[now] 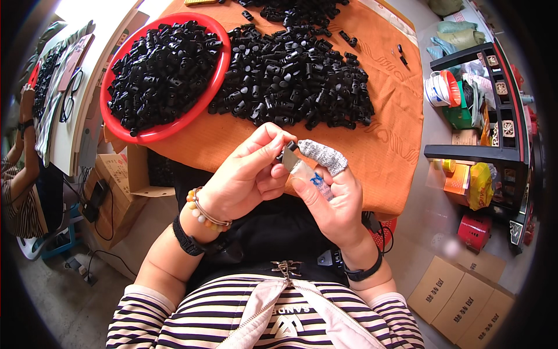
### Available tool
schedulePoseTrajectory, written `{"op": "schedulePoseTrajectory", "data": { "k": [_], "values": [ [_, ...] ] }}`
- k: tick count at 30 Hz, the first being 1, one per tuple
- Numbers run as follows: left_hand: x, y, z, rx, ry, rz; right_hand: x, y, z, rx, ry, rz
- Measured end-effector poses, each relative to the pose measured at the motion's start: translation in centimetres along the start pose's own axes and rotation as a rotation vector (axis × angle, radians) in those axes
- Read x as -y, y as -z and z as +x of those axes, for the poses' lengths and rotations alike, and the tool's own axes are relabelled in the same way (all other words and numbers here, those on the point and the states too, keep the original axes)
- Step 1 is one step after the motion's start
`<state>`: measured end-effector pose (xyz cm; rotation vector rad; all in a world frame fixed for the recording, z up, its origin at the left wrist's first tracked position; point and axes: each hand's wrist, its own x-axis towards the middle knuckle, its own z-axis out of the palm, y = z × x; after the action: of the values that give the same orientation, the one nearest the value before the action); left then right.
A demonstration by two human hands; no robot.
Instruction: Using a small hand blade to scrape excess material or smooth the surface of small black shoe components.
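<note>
A: Item one, centre of the frame?
B: Small black plastic piece (288,155), pinched at the fingertips of the left hand (247,174), fingers curled shut on it. It sits just above the lap, at the near edge of the surface (395,116).

A: Right hand?
B: Right hand (330,195), forefinger in a grey knit finger cot (323,155) touching the same piece from the right. Thumb and palm closed around a small clear plastic bag (311,179) with blue marking.

A: Wrists?
B: Left: beaded bracelet (203,214) and black band. Right: black band.

A: Stock on the surface?
B: Orange cloth covering. Upper centre: loose heap of black plastic pieces (290,75). Upper left, touching the heap: round red tray (157,134), filled with the same kind of pieces.

A: Surroundings?
B: Right edge: black shelf unit (500,151) holding assorted packages. Lower right: brown cardboard boxes (459,296) on the floor. Left: another cardboard box under the surface, and a second person's arm (14,157) at the far left edge.
</note>
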<state>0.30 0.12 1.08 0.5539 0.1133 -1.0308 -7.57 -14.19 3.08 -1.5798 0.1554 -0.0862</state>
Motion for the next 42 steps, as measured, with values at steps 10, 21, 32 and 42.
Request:
{"op": "schedulePoseTrajectory", "data": {
  "k": [10, 21, 32, 42],
  "values": [
    [0.2, 0.2, 0.2, 0.001, -0.034, -0.013, -0.6, -0.1, 0.0, 0.008, 0.025, -0.065],
    [0.1, 0.3, 0.0, 0.029, -0.060, 0.075, -0.4, 0.3, -0.1, 0.062, -0.013, -0.037],
    [0.3, 0.3, 0.1, 0.012, -0.059, 0.075, -1.2, 0.6, 0.1, -0.004, 0.091, -0.072],
    [0.6, 0.1, 0.3, 0.041, -0.013, 0.061, -1.0, 0.8, 0.9, -0.050, 0.018, 0.114]
  ]
}}
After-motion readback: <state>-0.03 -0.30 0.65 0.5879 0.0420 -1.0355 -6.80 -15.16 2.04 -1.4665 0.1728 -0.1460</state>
